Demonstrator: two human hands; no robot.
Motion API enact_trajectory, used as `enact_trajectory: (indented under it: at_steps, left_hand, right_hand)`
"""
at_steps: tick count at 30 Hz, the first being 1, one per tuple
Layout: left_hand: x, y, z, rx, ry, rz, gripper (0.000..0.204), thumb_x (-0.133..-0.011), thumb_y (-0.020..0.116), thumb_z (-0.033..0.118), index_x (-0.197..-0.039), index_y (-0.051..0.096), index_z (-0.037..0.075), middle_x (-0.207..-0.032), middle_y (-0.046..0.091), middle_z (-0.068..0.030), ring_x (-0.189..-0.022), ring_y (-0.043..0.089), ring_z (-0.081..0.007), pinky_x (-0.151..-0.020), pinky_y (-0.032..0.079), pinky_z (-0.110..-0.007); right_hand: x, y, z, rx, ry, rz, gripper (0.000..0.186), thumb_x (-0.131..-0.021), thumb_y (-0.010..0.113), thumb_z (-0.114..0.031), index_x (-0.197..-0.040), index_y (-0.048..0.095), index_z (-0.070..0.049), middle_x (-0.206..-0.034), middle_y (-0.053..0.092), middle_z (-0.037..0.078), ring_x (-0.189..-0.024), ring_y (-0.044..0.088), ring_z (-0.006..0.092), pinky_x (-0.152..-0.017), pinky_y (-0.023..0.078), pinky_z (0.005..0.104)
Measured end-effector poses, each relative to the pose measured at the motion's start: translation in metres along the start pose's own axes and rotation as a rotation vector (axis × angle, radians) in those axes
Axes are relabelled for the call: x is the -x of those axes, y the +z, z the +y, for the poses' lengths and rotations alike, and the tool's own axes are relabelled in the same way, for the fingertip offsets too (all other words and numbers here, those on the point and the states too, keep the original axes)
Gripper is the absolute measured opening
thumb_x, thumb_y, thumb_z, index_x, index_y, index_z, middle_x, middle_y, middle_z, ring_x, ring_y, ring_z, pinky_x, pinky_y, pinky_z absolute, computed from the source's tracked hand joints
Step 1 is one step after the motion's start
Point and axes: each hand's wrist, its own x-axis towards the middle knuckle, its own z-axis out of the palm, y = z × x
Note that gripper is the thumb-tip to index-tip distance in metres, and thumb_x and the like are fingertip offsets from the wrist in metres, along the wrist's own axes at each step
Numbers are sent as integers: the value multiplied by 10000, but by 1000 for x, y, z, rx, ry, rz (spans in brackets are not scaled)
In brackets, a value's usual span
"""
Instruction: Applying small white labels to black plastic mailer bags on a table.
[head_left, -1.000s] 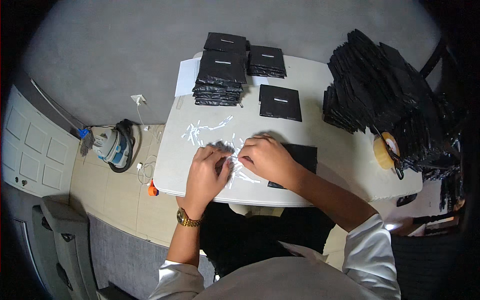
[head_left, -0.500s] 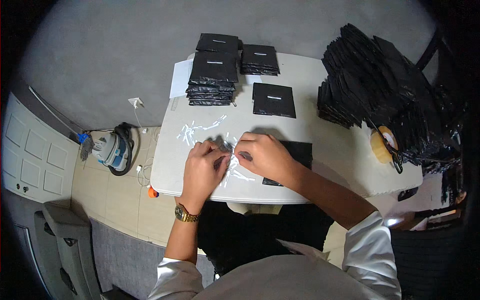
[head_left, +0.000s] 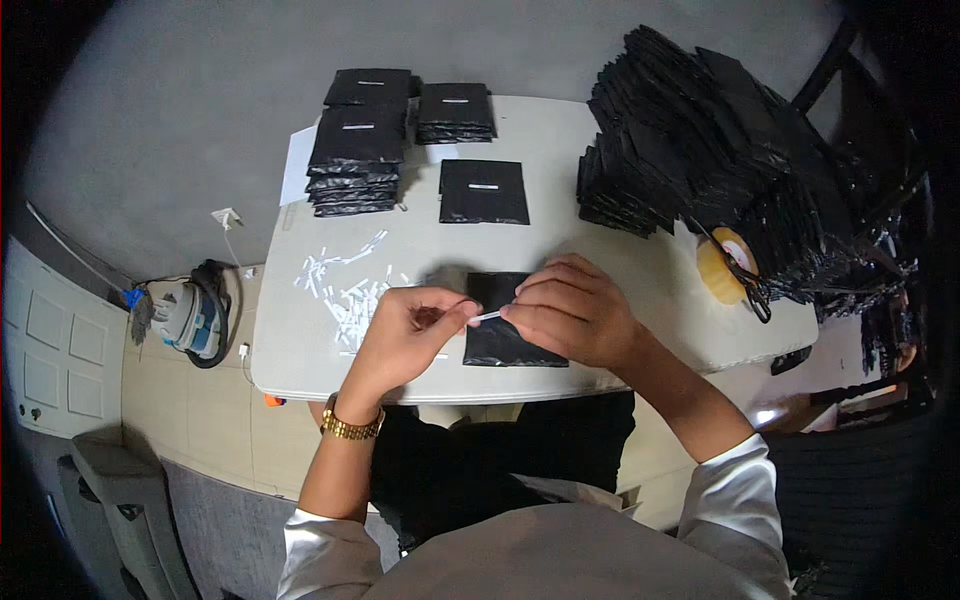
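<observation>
A small white paper strip is pinched between my two hands, above a black plastic pouch that lies near the table's front edge. My left hand grips the strip's left end between thumb and fingers. On its right end the fingertips of my right hand close. Left of my hands, loose white strips lie scattered in a pile. Farther back lies another black pouch bearing one white strip. Behind it to the left stand stacks of such pouches.
A tall heap of black pouches fills the table's right side. Beside it stand a roll of clear yellowish tape and black-handled scissors. A white paper sheet lies under the left stack. A vacuum cleaner stands on the floor at left.
Both hands have moved from the loose strips to above the near black pouch. A white strip now shows between my fingertips. The whole view has shifted, so the table appears farther left.
</observation>
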Motion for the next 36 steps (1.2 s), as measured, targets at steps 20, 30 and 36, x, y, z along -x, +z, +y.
enact_trajectory:
  at_steps: [20, 30, 36]
  left_hand:
    - [-43, 39, 11, -515, 88, -92, 100, -958, 833, 59, -1015, 851, -21, -903, 799, -92, -780, 713, -97, -727, 557, -280]
    - [-47, 51, -8, -706, 158, -40, 173, -931, 855, 133, -918, 819, -36, -848, 753, -178, -706, 720, -280, -695, 557, -413]
    - [-45, 53, 1, -842, 174, -18, 209, -889, 871, 157, -856, 789, -33, -800, 710, -183, -810, 697, -357, -785, 551, -467]
  right_hand:
    - [49, -14, 6, -230, 528, -125, 179, -898, 861, -137, -1045, 779, -75, -1033, 719, 66, -971, 723, 289, -879, 598, 422]
    - [64, -4, -2, -130, 450, -243, 250, -924, 834, -154, -1161, 814, -79, -1139, 699, 82, -1087, 679, 280, -1001, 578, 427]
    - [65, -1, -3, -85, 428, -283, 223, -929, 831, -152, -1134, 840, -66, -1139, 699, 82, -1082, 660, 269, -994, 581, 416]
